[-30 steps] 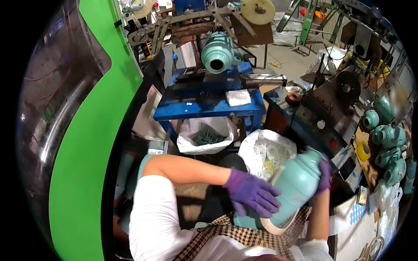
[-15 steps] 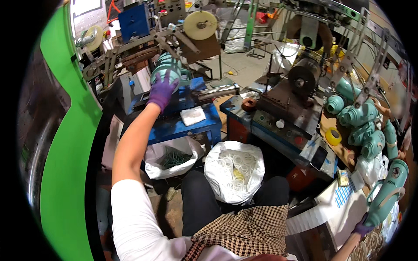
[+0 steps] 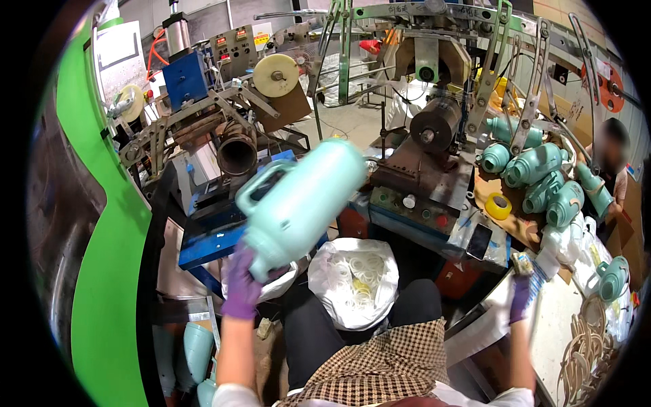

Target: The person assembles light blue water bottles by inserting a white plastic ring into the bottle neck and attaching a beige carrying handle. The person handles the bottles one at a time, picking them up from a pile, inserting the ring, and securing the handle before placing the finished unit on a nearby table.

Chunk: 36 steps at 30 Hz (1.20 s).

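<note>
Teal [image 3: 305, 203] smooth jug partly hiding blue bench [image 3: 211, 247] | left hand [image 3: 242, 288] gripping its neck | right hand [image 3: 520, 296] hovering by yellowish block [image 3: 523, 263], grip unclear | sack [image 3: 359, 319] holding pale rings [image 3: 369, 268]

The held flask [image 3: 305, 203] is left of the phone [image 3: 479, 242].

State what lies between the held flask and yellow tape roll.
In the head view, the control panel with its white knob lies between the flask and the tape roll.
</note>
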{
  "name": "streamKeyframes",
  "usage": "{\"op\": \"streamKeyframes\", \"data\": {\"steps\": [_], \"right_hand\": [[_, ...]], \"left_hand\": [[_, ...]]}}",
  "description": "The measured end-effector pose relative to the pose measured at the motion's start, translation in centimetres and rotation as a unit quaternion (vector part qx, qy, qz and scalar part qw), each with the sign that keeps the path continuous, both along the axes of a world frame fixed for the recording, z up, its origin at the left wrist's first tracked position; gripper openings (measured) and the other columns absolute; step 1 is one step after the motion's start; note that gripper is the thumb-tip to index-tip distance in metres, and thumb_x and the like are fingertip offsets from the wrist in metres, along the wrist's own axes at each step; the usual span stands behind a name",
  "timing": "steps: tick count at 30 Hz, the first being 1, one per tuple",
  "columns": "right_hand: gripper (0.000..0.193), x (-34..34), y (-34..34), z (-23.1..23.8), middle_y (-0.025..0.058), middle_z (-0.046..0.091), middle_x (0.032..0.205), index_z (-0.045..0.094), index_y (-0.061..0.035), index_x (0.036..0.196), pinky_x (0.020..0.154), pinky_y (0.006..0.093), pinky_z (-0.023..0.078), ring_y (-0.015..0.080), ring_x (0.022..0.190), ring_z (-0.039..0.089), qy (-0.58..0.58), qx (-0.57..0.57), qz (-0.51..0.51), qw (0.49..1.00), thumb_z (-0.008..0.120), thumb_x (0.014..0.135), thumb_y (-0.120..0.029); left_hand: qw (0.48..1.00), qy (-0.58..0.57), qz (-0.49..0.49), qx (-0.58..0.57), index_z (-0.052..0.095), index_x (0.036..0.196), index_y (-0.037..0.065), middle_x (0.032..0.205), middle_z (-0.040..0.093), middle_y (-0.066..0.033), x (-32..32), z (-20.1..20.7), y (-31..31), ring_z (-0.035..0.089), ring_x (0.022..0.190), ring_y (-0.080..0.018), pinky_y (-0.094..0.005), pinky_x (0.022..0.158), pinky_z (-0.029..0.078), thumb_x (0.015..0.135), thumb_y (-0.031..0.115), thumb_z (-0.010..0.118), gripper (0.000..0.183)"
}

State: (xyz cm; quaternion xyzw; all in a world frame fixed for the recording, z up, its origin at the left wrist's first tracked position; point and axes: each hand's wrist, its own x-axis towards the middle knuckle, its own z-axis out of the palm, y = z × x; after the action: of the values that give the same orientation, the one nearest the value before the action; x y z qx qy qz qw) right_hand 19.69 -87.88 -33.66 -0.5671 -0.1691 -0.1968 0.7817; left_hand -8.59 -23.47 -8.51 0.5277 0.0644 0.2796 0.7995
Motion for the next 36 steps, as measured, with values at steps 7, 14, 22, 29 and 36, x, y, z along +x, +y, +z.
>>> {"op": "streamKeyframes", "data": {"steps": [7, 14, 22, 29, 36], "right_hand": [[0.034, -19.1, 19.2, 10.6, 0.0127, 0.068, 0.124, 0.071, -0.0109, 0.12, 0.09, 0.0406, 0.056, 0.0314, 0.108, 0.069, -0.261, -0.431, 0.187, 0.843, 0.074, 0.086, -0.014], [0.02, -22.0, 15.2, 8.5, 0.0166, 0.072, 0.103, 0.072, -0.0029, 0.102, 0.087, 0.0394, 0.055, 0.0326, 0.098, 0.07, -0.028, -0.379, 0.039, 0.924, 0.069, 0.083, -0.003], [0.016, -20.0, 18.3, 7.6, 0.0176, 0.068, 0.106, 0.068, 0.0005, 0.103, 0.089, 0.0405, 0.051, 0.0342, 0.098, 0.064, -0.112, -0.408, 0.113, 0.899, 0.061, 0.091, -0.009], [0.022, -16.2, 21.9, 8.8, 0.0224, 0.068, 0.108, 0.067, 0.0047, 0.106, 0.088, 0.0486, 0.052, 0.0409, 0.096, 0.064, -0.288, -0.383, 0.221, 0.85, 0.058, 0.092, -0.01], [0.023, -17.1, 30.1, 8.6, 0.0205, 0.068, 0.103, 0.065, 0.0011, 0.103, 0.086, 0.0499, 0.051, 0.0416, 0.093, 0.063, -0.3, -0.41, 0.354, 0.785, 0.064, 0.082, -0.005]], "left_hand": [[0.94, -0.057, -0.298, -0.154, 0.047, 0.138, 0.011, 0.126, 0.06, -0.0088, 28.4, -0.1, -14.6, 0.061, 0.114, -0.0294, -0.0506, 0.089, 0.06, 0.089, 0.019, 0.077, 0.058], [0.98, -0.07, -0.122, 0.141, 0.052, 0.133, 0.001, 0.123, 0.063, -0.0117, 46.6, 4.3, -23.1, 0.061, 0.11, -0.0266, -0.0389, 0.098, 0.049, 0.089, 0.01, 0.073, 0.05], [0.917, -0.15, -0.369, -0.038, 0.063, 0.117, 0.005, 0.1, 0.063, -0.0067, 42.2, 0.3, -20.0, 0.06, 0.098, -0.0233, -0.0393, 0.09, 0.051, 0.094, 0.016, 0.069, 0.026], [0.994, -0.043, -0.072, -0.072, 0.057, 0.135, -0.001, 0.117, 0.069, -0.0188, 7.8, -16.5, -8.9, 0.07, 0.106, -0.0272, -0.0398, 0.093, 0.057, 0.099, 0.011, 0.065, 0.039], [0.632, 0.569, 0.428, 0.307, 0.06, 0.125, 0.002, 0.101, 0.067, -0.0186, -34.4, -34.2, 6.3, 0.065, 0.095, -0.0322, -0.0418, 0.09, 0.051, 0.09, 0.025, 0.066, 0.042]]}}
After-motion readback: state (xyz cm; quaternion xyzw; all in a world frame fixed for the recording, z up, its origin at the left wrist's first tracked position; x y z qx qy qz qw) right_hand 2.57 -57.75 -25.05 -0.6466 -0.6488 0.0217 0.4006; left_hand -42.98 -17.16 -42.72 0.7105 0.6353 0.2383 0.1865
